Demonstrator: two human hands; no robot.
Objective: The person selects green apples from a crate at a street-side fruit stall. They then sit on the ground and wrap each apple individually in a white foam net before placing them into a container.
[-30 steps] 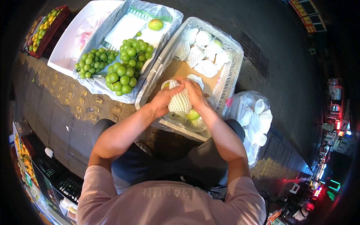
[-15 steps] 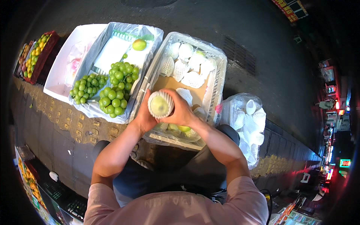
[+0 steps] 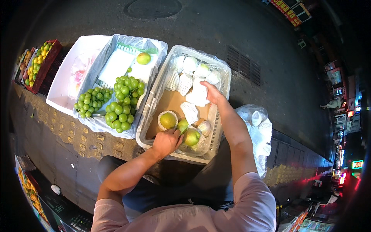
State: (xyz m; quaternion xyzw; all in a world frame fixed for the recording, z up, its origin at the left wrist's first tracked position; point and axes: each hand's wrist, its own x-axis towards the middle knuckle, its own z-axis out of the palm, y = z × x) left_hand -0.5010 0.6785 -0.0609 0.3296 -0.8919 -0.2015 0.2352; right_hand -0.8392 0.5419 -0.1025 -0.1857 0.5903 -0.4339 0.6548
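Observation:
I crouch over a white plastic crate (image 3: 156, 91) lined with clear film. My left hand (image 3: 165, 142) is at its near end, fingers closed on a bare green fruit (image 3: 182, 124). Beside that hand, a green fruit in a white foam net (image 3: 168, 120) sits upright on brown card. Another bare green fruit (image 3: 192, 137) lies right of my thumb. My right hand (image 3: 213, 95) reaches into the far half and pinches a white foam net (image 3: 198, 94) from a pile of netted fruit and empty nets (image 3: 185, 71).
Left of the crate stands a lined tray (image 3: 101, 124) with several small green fruits (image 3: 121, 101), then a white tray (image 3: 62, 83) and a red basket of yellow-green fruit (image 3: 38, 63). A clear bag of foam nets (image 3: 259, 131) lies to the right. Dark pavement with a drain grate (image 3: 243, 63) lies beyond.
Both hands held one fruit while pulling a net around it. That netted fruit now sits in the crate; my left hand dropped to a bare fruit and my right reached out to the nets.

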